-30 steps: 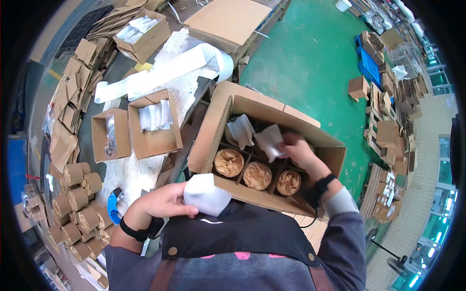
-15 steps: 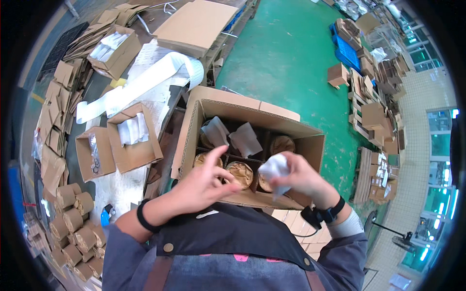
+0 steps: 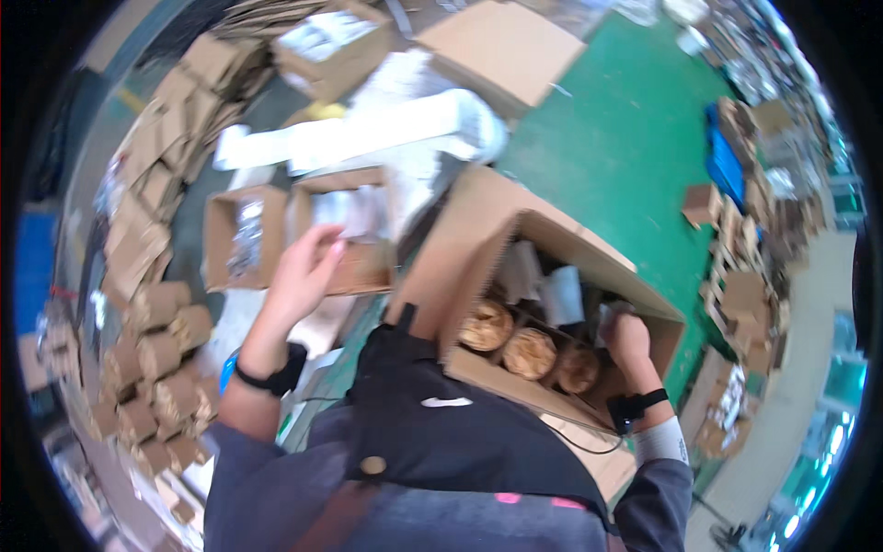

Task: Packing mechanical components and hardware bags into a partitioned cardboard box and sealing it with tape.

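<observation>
Running up the left: tabletop (image 3: 191, 225), loaded. Large open carton (image 3: 483, 368) sits at the person's front, divided inside. Pile of brown paper-wrapped rolls (image 3: 175, 396) at lower left. Long white strip (image 3: 368, 133) lies beyond two small open cartons: one with white pouches (pouch box (image 3: 363, 271)), the other, just left of it, with a clear plastic bag (image 3: 246, 239) inside (bag box (image 3: 221, 235)).

Left hand (image 3: 306, 273): in front of pouch box's near left part, fingers apart, nothing held. Contact with box: can't tell. Right hand (image 3: 628, 339): down inside large carton, right end; whitish patch at its fingertips, blurred, can't tell if clamped on it.

Three crumpled-paper rounds (image 3: 529, 354) fill the near row, left of and nearer than right hand. Two white pouches (image 3: 563, 294) lean in the far row, left of right hand, apart from it.
</observation>
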`<state>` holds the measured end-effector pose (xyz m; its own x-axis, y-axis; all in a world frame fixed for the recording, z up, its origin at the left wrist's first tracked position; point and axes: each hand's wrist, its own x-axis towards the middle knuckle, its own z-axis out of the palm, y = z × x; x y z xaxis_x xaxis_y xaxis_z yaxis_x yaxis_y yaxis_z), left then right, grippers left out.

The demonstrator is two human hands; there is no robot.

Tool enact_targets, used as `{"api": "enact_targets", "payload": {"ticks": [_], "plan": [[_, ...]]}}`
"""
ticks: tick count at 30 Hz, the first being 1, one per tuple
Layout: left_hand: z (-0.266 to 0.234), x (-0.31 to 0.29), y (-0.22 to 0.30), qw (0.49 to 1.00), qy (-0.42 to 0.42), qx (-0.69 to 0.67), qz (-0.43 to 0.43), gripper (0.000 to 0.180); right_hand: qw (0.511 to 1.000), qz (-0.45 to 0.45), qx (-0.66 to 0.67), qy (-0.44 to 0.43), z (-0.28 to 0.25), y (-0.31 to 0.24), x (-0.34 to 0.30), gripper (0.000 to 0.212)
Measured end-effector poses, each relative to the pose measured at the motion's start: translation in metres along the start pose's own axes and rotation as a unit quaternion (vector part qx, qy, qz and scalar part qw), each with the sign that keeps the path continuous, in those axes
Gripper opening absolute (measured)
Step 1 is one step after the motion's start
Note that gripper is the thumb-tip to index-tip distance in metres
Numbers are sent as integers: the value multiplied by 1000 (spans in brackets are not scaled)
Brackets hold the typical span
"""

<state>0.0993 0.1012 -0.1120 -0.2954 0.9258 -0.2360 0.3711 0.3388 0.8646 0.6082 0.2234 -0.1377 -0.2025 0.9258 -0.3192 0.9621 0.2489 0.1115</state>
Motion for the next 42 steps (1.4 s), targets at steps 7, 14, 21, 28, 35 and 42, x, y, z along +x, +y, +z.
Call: {"api": "enact_targets", "payload": {"ticks": [7, 14, 21, 28, 35, 42], "plan": [[-2, 69, -58, 948, 47, 305, 74, 45, 818, -106, 379, -419, -217, -174, 1, 21], [15, 121, -85, 889, 9, 455, -58, 39, 864, -488, -14, 122, -81, -421, 116, 20], [31, 113, -81, 889, 45, 454, 24, 30, 869, -408, -136, 244, -6, -419, 139, 33], [31, 89, -109, 907, 111, 406, 32, 27, 902, -393, -112, 137, -12, -430, 122, 46], [5, 81, -90, 937, -104, 321, 86, 34, 942, -320, 93, -38, -53, -406, 94, 55], [29, 81, -95, 963, -27, 249, 95, 48, 730, -385, 556, -93, -189, -303, 44, 46]]}}
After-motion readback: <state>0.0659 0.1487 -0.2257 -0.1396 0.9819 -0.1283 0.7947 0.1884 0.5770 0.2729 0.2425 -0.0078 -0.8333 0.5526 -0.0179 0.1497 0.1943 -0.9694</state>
